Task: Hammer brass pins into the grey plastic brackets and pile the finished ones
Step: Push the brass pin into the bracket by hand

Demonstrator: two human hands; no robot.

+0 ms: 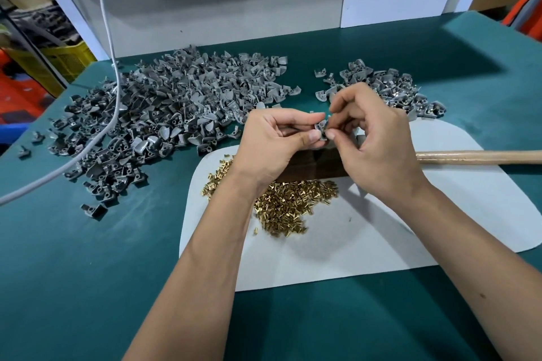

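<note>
Green bench (88,272), white mat (366,243) under work. My left hand (275,141) pinches grey bracket (322,130) steady above mat; my right hand (372,132) pinches at its hole, probably seating pin. Brass pins (293,202) heaped close for reach; hammer handle (481,157) lies right.

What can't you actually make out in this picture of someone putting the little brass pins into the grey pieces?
Head view only:
- Whether a pin sits in the held bracket: too small, and covered by the fingers of the left hand and right hand.
- The hammer head: only the wooden handle shows, the rest behind the right hand and cut by the right edge.
- The dark block: mostly under both wrists.
- Which bracket pile is finished: the pieces are too small.
</note>
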